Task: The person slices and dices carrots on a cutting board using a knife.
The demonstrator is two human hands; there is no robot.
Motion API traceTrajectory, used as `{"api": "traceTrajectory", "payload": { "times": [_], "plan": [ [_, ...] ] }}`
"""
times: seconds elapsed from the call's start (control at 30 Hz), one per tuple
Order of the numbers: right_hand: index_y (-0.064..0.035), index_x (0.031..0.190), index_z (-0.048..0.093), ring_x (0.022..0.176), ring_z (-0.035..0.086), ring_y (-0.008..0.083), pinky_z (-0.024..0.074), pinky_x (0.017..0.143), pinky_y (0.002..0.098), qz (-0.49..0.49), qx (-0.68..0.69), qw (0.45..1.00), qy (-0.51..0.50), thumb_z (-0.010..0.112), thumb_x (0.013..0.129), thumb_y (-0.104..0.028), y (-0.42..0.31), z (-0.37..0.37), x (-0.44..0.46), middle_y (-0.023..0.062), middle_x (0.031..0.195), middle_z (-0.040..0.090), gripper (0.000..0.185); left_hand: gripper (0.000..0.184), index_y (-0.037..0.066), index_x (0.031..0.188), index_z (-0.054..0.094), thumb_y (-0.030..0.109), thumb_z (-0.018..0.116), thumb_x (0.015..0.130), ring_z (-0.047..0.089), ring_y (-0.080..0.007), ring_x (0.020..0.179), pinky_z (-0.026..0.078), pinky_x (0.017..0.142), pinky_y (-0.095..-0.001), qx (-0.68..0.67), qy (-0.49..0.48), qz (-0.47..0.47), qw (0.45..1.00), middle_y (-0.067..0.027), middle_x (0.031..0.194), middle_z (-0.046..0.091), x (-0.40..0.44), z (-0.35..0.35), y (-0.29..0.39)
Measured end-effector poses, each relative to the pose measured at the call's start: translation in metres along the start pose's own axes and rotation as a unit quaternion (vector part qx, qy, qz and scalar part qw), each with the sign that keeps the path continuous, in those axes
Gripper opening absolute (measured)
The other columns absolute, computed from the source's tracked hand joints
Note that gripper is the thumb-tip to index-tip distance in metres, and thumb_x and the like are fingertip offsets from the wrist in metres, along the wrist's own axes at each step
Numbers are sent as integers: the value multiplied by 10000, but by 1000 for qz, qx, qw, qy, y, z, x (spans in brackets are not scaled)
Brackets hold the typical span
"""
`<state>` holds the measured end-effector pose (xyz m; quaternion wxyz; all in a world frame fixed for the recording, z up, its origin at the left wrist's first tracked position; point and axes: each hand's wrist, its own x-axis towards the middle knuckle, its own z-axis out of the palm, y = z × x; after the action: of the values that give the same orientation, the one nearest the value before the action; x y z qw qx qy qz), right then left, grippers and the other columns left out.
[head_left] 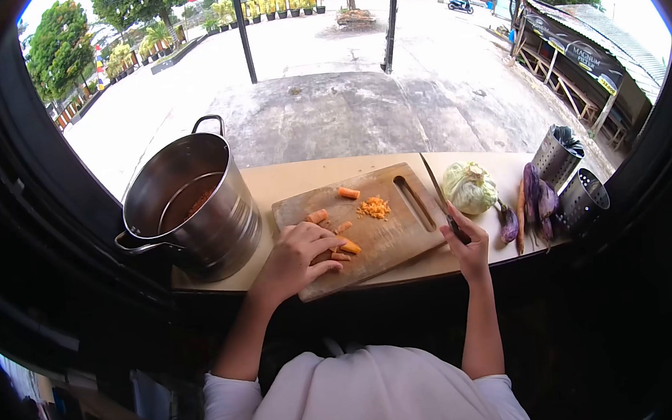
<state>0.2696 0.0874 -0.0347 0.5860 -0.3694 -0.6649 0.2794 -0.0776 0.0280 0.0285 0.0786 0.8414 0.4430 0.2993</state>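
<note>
My left hand (301, 254) rests on the wooden cutting board (391, 257), its fingers curled over a carrot piece (350, 246). Other carrot chunks (317, 216) lie around those fingers, and one more chunk (348, 193) sits near the board's far edge. Finely diced carrot (374, 208) forms a small heap in the middle of the board. In my right hand (469, 243) is a knife (435, 185), gripped by its dark handle beside the board's slotted end. The blade points up and away, apart from the carrots.
A large steel pot (227, 226) with reddish contents stands left of the board. To the right are a pale cabbage (469, 187), purple eggplants (541, 194), a whole carrot (521, 219) and two perforated metal holders (585, 200). The counter's front edge runs close to my body.
</note>
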Motion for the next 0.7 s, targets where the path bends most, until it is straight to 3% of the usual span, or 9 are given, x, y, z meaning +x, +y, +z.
{"api": "traceTrajectory", "payload": {
  "times": [0.13,0.3,0.5,0.57,0.7],
  "plan": [
    [-39,1390,658,1046,621,48,494,928,225,133,-3,991,-12,740,931,7,-9,-3,-2,54,1289,724,468,172,143,985,786,236,803,842,608,-211,1095,428,1014,-406,19,-2,-5,1000,-2,1068,688,-1,6,0],
    [-55,1403,651,1057,622,42,486,922,211,115,-5,993,-17,726,947,-11,-9,0,-2,40,1275,729,464,112,155,952,794,201,795,849,606,-195,1058,433,953,-390,21,20,10,1000,18,1026,678,-6,7,7],
    [-87,1506,554,773,509,29,480,694,215,128,-12,992,-9,648,987,15,-11,2,-4,28,1197,730,536,139,152,973,802,160,811,834,622,-206,1033,439,955,-379,11,51,0,999,19,1036,700,-26,10,11],
    [-92,1531,523,713,456,40,455,640,220,81,-11,997,-2,629,995,22,-11,7,-5,14,1142,724,558,155,146,991,801,152,810,837,629,-214,1043,440,970,-382,2,64,-18,998,13,1048,711,-32,10,14],
    [-127,1523,541,712,486,61,473,674,229,88,-41,993,-72,641,992,14,-39,19,-14,32,1147,737,558,185,133,1051,789,141,784,866,636,-228,1091,441,998,-390,-13,85,-43,995,-4,1089,720,-33,9,18]
  ]
}}
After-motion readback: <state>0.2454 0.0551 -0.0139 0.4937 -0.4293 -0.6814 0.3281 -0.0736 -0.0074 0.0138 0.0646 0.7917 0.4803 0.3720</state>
